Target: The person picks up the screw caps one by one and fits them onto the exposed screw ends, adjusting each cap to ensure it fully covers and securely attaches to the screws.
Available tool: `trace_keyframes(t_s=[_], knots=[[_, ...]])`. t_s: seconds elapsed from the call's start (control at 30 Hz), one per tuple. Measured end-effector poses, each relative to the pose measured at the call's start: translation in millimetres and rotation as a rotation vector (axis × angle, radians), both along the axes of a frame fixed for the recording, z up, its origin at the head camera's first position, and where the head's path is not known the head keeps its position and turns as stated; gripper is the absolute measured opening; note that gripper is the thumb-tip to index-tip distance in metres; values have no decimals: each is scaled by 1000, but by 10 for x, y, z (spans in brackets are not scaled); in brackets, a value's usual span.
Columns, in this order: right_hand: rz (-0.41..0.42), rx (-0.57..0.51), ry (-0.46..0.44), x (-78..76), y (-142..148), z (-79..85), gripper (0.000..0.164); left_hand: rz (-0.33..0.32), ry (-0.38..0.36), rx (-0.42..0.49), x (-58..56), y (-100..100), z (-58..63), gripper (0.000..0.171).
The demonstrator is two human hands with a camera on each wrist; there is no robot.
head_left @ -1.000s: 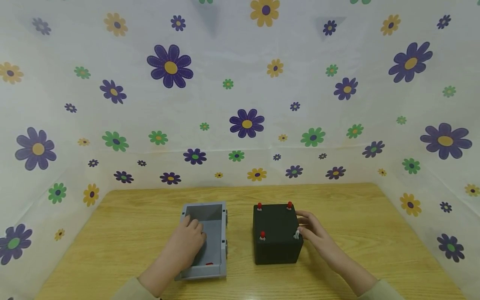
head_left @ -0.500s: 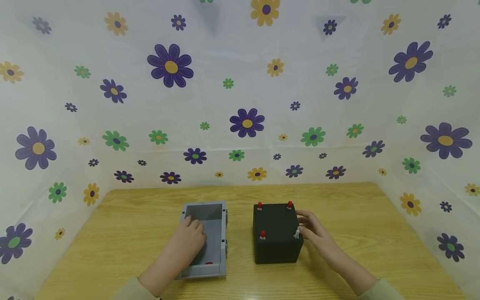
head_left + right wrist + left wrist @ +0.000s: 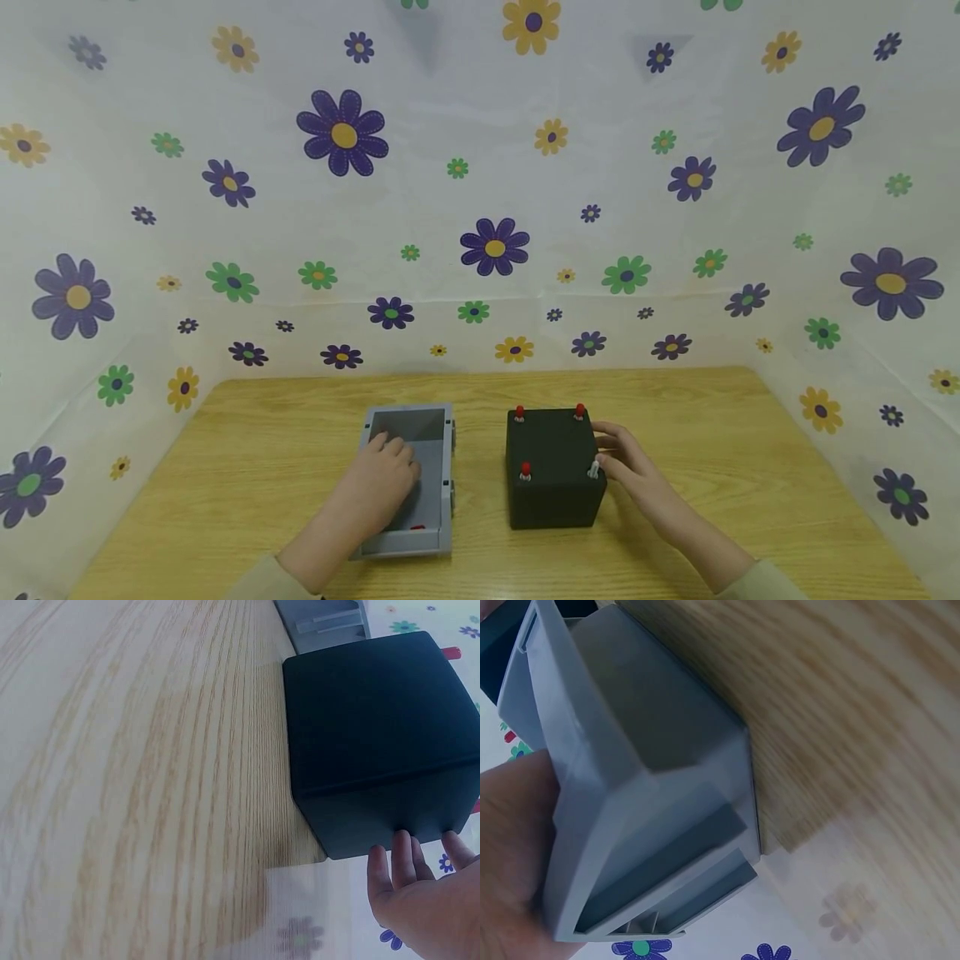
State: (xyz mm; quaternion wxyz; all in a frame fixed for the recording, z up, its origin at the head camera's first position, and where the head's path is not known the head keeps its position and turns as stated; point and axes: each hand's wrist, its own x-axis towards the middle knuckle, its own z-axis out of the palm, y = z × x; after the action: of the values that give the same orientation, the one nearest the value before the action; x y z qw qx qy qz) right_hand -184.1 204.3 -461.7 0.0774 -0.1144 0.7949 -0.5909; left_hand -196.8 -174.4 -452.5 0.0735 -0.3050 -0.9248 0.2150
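Observation:
My left hand [image 3: 381, 483] reaches over the left wall of a grey plastic bin [image 3: 431, 467], with its fingertips down inside and hidden; I cannot tell whether they hold anything. A small red piece [image 3: 417, 527] lies at the bin's near end. To the right stands a black box [image 3: 551, 446] with a toggle switch at each top corner. Three have red caps, such as the near-left one [image 3: 525, 469]; the near-right switch [image 3: 594, 469] is bare metal. My right hand [image 3: 637, 471] rests fairly straight fingers against the box's right side, thumb close to the bare switch.
The wood-grain table [image 3: 292, 433] carries both the bin and the box, with a gap between them. A white flowered cloth [image 3: 420, 200] hangs at the back and on both sides. Latch-like parts [image 3: 453, 496] stick out from the bin's right wall.
Inside the bin, my left hand has shifted slightly to the right. The right hand, the black box and its switches have stayed where they were.

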Motion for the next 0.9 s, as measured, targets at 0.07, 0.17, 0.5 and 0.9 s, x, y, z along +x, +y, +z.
trace_keyframes(t_s=[0.07,0.17,0.5,0.9], knots=[[-1,1,0,-2,1,-3,51,3,-12,16,-7,4,-6,18],[-2,-2,2,-6,2,-5,51,1,-15,36,-10,11,-20,18],[1,-4,29,-11,5,-29,50,-10,14,24,-21,34,-83,18],[-4,-3,-2,-1,2,-31,50,-3,2,25,-15,35,-82,25]])
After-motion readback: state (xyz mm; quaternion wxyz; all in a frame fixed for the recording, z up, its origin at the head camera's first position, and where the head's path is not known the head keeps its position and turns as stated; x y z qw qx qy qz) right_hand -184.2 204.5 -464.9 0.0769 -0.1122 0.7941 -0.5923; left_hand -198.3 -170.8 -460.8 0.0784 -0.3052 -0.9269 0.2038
